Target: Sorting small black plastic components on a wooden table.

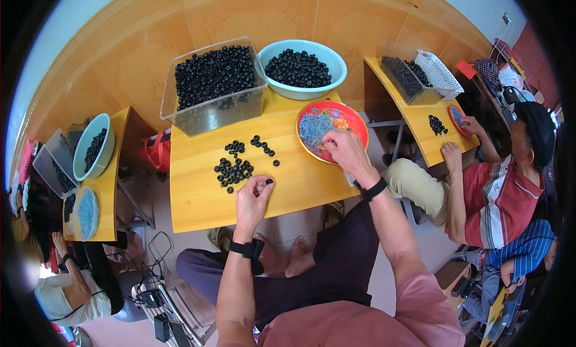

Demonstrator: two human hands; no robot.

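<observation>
My left hand [252, 197] rests near the front of the yellow table [195, 197]. Its thumb and fingertips close on a small black ring-shaped part [269, 181]. Just beyond it lies a loose group of similar black parts [235, 170], some with a visible centre hole. To the right, my right hand [347, 150] reaches into a red round plate [361, 126], fingers pinched together. Small blue-grey pieces [315, 128] are heaped in that plate. Whatever the right fingertips hold, if anything, is hidden.
At the table's back stand a clear plastic bin [210, 120] and a light blue basin [303, 93], both full of black parts. Similar tables, the left one [111, 191] and right one [414, 131], hold more containers. A person in a red shirt [498, 197] sits at right.
</observation>
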